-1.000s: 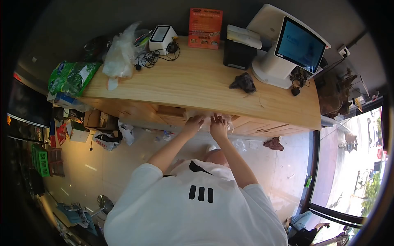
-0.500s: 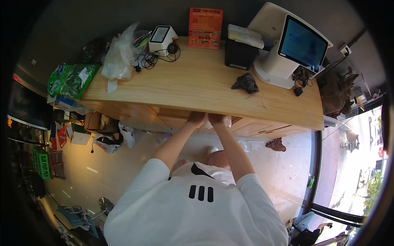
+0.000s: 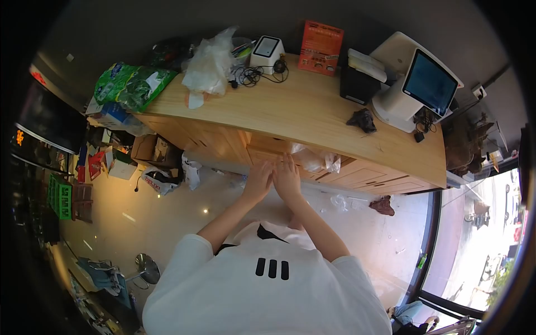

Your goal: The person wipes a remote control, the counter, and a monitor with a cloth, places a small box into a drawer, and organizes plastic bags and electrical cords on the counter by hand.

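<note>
From the head camera, the person stands in front of a long wooden counter (image 3: 312, 114), arms stretched forward and down. The left hand (image 3: 258, 181) and the right hand (image 3: 287, 178) are side by side, touching along their inner edges, fingers extended and flat rather than curled, with nothing clearly gripped in either. They hover just below the counter's front edge, in front of the drawer fronts. Just beside the right hand, up and to its right, a crumpled clear plastic bag (image 3: 315, 159) bulges out of an open drawer (image 3: 268, 148); what lies inside the bag cannot be told.

On the counter top, a second clear plastic bag (image 3: 209, 64) stands bunched near the far left corner, its contents unclear. A green package (image 3: 131, 84) rests at the left end. A small white device (image 3: 267, 53) with tangled black cables sits beside an orange leaflet stand (image 3: 320, 47). Further right are a black box (image 3: 357, 84) holding white paper, a dark crumpled cloth (image 3: 363, 119), and a white touchscreen terminal (image 3: 427, 84). Below the counter's left end, open cardboard boxes (image 3: 148, 151) hold assorted packets.
</note>
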Tool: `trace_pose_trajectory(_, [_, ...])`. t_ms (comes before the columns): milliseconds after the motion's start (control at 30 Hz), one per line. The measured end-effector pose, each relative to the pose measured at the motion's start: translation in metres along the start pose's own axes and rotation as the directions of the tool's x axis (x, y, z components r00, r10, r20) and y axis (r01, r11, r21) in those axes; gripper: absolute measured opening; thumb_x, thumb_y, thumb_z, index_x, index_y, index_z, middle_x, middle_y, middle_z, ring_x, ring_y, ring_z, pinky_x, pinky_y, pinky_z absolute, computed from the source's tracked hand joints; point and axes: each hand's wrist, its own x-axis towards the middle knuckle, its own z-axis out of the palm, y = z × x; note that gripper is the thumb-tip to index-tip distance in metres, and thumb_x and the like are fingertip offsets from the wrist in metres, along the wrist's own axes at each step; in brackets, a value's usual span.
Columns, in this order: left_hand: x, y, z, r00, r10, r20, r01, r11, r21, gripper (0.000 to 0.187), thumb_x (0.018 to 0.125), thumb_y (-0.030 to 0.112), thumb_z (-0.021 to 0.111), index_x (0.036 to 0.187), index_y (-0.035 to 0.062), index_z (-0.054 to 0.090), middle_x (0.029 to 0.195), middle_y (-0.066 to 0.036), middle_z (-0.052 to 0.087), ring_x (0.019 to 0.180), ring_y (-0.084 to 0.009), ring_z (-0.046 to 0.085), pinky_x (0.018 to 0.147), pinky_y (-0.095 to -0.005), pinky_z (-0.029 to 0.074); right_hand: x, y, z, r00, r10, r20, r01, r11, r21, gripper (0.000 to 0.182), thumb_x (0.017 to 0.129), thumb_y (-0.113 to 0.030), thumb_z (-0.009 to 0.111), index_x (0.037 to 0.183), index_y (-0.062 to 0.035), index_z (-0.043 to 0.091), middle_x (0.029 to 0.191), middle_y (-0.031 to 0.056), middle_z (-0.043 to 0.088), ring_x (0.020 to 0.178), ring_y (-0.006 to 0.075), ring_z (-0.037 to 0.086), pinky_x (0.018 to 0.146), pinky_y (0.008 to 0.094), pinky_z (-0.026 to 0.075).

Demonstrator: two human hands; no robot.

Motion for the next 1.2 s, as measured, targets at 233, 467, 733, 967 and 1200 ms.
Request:
trace_pose_trajectory(233, [-0.015, -0.022, -0.110, 0.947, -0.035, -0.320, 0.057, 0.997, 0.060, 0.038, 0.084, 0.002, 0.058, 0.121, 0.0002, 0.048, 0.126, -0.021, 0.050, 0.113, -0.0411, 0.048, 0.095, -0.0472, 0.041, 0.048, -0.083, -0.029, 0.973, -0.146, -0.178, 0.161, 0.984, 0.073, 0.051, 0.086, -0.023, 0.060, 0.131, -0.0025, 0.047, 0.138, 0.0188, 0.044, 0.130, 0.0356, 0.038, 0.106, 0.0489, 0.032])
trace_pose_trajectory(467, [0.028, -0.066, -0.132, 0.915, -0.042, -0.401, 0.100, 0.987, 0.124, 0.037, 0.086, 0.007, 0.057, 0.122, 0.0009, 0.049, 0.126, -0.019, 0.050, 0.116, -0.0398, 0.047, 0.096, -0.0477, 0.040, 0.122, -0.090, -0.026, 0.953, -0.185, -0.239, 0.188, 0.982, -0.010, 0.049, 0.089, -0.025, 0.057, 0.132, -0.0032, 0.047, 0.140, 0.0145, 0.043, 0.131, 0.0353, 0.035, 0.108, 0.0510, 0.027])
trace_pose_trajectory(733, [0.099, -0.109, -0.185, 0.862, -0.035, -0.506, 0.104, 0.989, 0.109, 0.031, 0.085, 0.009, 0.058, 0.115, 0.0008, 0.053, 0.115, -0.017, 0.057, 0.109, -0.0360, 0.051, 0.092, -0.0441, 0.042, 0.218, -0.106, -0.021, 0.921, -0.264, -0.285, 0.278, 0.961, 0.008, 0.048, 0.089, -0.024, 0.059, 0.132, -0.0053, 0.047, 0.139, 0.0141, 0.043, 0.129, 0.0352, 0.037, 0.106, 0.0488, 0.028])
trace_pose_trajectory(967, [0.156, -0.172, -0.235, 0.845, -0.014, -0.534, 0.113, 0.982, 0.153, 0.031, 0.085, 0.008, 0.058, 0.115, 0.0016, 0.056, 0.113, -0.014, 0.060, 0.102, -0.0344, 0.053, 0.088, -0.0432, 0.042, 0.270, -0.133, -0.019, 0.897, -0.299, -0.326, 0.310, 0.951, -0.019, 0.046, 0.088, -0.023, 0.060, 0.129, -0.0060, 0.049, 0.137, 0.0122, 0.047, 0.126, 0.0344, 0.040, 0.103, 0.0488, 0.030])
trace_pose_trajectory(1200, [0.237, -0.261, -0.253, 0.913, 0.074, -0.402, 0.018, 0.975, 0.220, 0.038, 0.082, 0.009, 0.063, 0.118, 0.0033, 0.055, 0.118, -0.014, 0.058, 0.109, -0.0347, 0.050, 0.092, -0.0443, 0.040, 0.313, -0.163, -0.014, 0.931, -0.234, -0.280, 0.230, 0.972, -0.046, 0.044, 0.088, -0.025, 0.060, 0.128, -0.0057, 0.052, 0.138, 0.0119, 0.046, 0.130, 0.0325, 0.037, 0.104, 0.0494, 0.029])
